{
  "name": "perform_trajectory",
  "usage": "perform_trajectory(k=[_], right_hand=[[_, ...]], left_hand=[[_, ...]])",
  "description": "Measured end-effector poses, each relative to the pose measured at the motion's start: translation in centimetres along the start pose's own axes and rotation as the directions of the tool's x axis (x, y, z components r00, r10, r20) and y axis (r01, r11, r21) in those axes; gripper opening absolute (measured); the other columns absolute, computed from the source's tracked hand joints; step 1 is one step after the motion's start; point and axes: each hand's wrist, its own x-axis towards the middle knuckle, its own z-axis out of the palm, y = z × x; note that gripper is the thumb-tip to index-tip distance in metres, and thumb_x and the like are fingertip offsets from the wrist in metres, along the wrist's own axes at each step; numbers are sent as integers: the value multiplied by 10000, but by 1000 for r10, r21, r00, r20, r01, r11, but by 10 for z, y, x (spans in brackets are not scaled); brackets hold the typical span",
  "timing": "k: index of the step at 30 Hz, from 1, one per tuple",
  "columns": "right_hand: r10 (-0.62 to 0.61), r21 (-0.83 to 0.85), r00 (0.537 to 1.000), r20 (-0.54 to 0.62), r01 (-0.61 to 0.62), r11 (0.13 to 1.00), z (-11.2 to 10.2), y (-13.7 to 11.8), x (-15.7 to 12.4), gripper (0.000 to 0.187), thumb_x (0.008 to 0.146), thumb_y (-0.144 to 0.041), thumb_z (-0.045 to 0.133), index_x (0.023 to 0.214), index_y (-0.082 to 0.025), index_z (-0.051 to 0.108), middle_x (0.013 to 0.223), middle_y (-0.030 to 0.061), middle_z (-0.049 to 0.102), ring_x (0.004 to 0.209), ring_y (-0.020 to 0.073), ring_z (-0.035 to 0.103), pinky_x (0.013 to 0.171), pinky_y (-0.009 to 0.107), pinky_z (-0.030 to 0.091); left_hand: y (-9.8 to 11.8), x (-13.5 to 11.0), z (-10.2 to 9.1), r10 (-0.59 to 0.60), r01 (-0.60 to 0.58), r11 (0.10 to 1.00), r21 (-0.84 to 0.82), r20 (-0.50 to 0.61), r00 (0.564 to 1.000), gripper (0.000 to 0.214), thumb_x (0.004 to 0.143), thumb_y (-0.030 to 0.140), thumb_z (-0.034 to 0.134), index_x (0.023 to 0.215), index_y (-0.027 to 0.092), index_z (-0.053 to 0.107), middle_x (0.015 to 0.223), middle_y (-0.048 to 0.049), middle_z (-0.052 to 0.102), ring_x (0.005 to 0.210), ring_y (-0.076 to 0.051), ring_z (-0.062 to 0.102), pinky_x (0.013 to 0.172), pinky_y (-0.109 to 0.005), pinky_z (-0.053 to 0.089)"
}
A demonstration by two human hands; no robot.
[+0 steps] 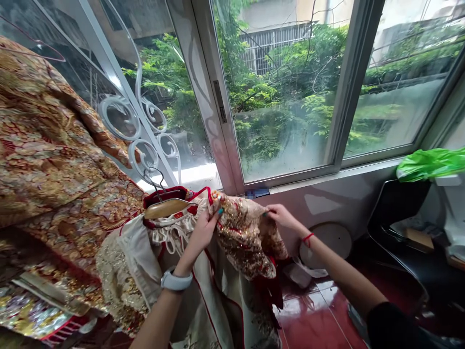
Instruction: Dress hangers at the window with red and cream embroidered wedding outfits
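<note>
An ornate cream and gold sequined jacket [241,237] with red edging hangs on a wooden hanger [166,208]. My left hand [204,232], with a pale watch on its wrist, pinches the jacket near the collar and front edge. Farther right, my right hand [281,215] grips the shoulder or sleeve fabric between thumb and fingers and holds it out to the side. A red string circles the right wrist. The jacket's pale lining and gathered cream ties show at the front. Parts of both hands' fingertips are hidden by the cloth.
A large gold and red patterned garment [54,145] hangs at the left. White scrolled ironwork [145,131] stands before the window. On the right are a black chair [394,213] and a green plastic bag [430,164]. The floor [308,320] is red tile.
</note>
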Motion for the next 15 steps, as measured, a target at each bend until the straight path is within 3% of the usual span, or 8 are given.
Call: perform_trajectory(k=[3,5,7,9,10,12,15], right_hand=[[-47,-56,994,-102,42,998,-20,-14,1,207,823,-312,512,695,-171,594,644,-16,542,630,138,456,605,243,378],[-70,-61,990,-120,63,996,-21,-17,-7,214,827,-309,504,680,-173,579,638,-16,526,624,136,445,595,245,367],[-37,-2,998,-41,37,999,-17,-15,-21,217,821,-324,530,675,-172,580,644,-10,539,626,141,470,601,254,393],[30,59,996,87,-35,998,-12,-11,-33,210,808,-363,585,733,-169,617,685,5,587,656,160,526,625,276,442],[57,75,988,144,-68,995,-11,-10,-37,221,796,-388,618,780,-168,636,714,14,613,681,173,555,640,289,466],[76,90,976,206,-96,991,-9,-14,-38,285,756,-431,689,855,-167,645,767,28,643,731,194,596,669,310,500],[12,169,988,152,-38,985,-2,-32,-25,431,737,-463,727,1042,-180,616,955,62,664,882,210,635,780,328,529]], left_hand=[[2,-5,-18,80,-59,989,133,-155,985,383,793,525,595,823,155,689,781,-60,713,881,-278,657,871,-401,511],[-9,-19,-20,69,-26,983,183,-233,970,337,831,462,572,917,150,667,857,-67,715,891,-267,657,857,-399,518],[-22,-34,-14,74,9,971,239,-336,939,349,833,405,589,1067,147,612,986,-101,698,929,-272,655,861,-426,526],[-26,-41,-3,225,-41,918,393,-437,871,447,825,322,622,1228,156,524,1167,-153,624,1079,-302,609,934,-480,500],[-23,-41,2,343,-96,859,502,-426,837,499,823,268,627,1291,169,484,1256,-171,566,1179,-316,555,992,-504,465],[-7,-34,12,533,-256,683,684,-228,815,577,819,187,616,1368,210,439,1406,-171,442,1355,-332,394,1109,-538,355],[14,-21,27,542,-469,492,733,163,824,717,786,323,688,1434,251,389,1547,-151,284,1458,-388,196,1176,-608,189]])
